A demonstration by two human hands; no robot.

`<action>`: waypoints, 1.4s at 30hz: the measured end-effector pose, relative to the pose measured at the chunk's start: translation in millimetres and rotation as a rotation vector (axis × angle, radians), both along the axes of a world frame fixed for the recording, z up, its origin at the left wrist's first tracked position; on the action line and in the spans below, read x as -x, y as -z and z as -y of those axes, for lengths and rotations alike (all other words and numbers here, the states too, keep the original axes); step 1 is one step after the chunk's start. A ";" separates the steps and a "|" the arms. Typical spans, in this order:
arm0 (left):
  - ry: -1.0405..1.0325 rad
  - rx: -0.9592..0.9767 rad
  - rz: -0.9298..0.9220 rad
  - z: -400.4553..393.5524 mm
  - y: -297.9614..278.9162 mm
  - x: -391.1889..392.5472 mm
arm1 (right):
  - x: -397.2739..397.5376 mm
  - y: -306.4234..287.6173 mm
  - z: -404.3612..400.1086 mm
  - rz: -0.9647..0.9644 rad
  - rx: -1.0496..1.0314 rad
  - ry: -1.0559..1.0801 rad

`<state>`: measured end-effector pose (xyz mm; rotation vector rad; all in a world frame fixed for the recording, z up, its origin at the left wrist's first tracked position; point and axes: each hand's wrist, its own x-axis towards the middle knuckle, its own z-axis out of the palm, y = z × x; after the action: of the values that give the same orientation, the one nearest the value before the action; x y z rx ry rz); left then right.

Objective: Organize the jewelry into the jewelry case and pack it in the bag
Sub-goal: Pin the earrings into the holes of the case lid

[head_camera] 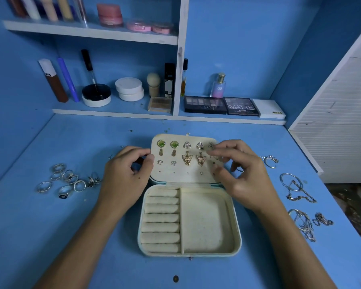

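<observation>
A cream jewelry case lies open in the middle of the blue desk. Its lid panel holds several earrings, among them a butterfly pair. My left hand grips the lid's left edge with thumb and fingers. My right hand hovers over the lid's right side, fingertips pinched near a star earring; what it pinches is too small to tell. Ring rolls and the right compartment hold nothing. Several silver rings lie to the left, chains to the right.
Shelves at the back carry makeup: eyeshadow palettes, a perfume bottle, jars and tubes. A white slatted panel bounds the desk on the right. More chains lie near the right edge. No bag is in view.
</observation>
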<state>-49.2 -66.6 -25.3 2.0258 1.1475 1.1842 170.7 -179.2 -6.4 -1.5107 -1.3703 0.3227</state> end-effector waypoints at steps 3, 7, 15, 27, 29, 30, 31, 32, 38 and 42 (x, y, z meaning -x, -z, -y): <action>0.005 0.011 0.003 0.4 -0.7 0.5 | -0.9 -0.8 -0.2 -0.028 0.023 0.054; 0.013 0.019 0.006 1.6 -1.4 0.8 | -0.8 1.3 -1.2 -0.140 0.210 0.039; 0.014 0.033 0.001 2.2 -2.4 1.0 | 1.2 -1.2 -5.9 -0.218 0.412 -0.033; -0.010 0.105 0.029 -1.5 -2.8 0.1 | 2.0 -1.8 -9.5 -0.223 0.398 0.032; -0.030 0.138 0.052 -7.0 -5.2 -0.9 | 1.5 -1.3 -10.3 -0.231 0.403 0.030; -0.041 0.137 0.051 -11.4 -7.1 -1.2 | 1.3 -1.2 -10.7 -0.232 0.403 0.027; -0.053 0.128 0.039 -16.6 -9.6 -1.5 | 1.1 -1.3 -10.9 -0.233 0.401 0.023; -0.059 0.116 0.019 -22.4 -12.7 -2.0 | 0.9 -1.1 -11.3 -0.238 0.402 0.020; 0.034 0.058 -0.143 -63.4 -33.9 -19.4 | -1.3 -1.4 -11.4 -0.246 0.413 0.008; 0.170 0.033 -0.353 -92.8 -39.4 -37.8 | -1.8 -2.5 -11.4 -0.241 0.418 0.009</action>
<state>-11.4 26.2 14.1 2.3155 1.1152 0.7390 172.5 -167.8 -3.9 -1.7480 -1.1476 0.7985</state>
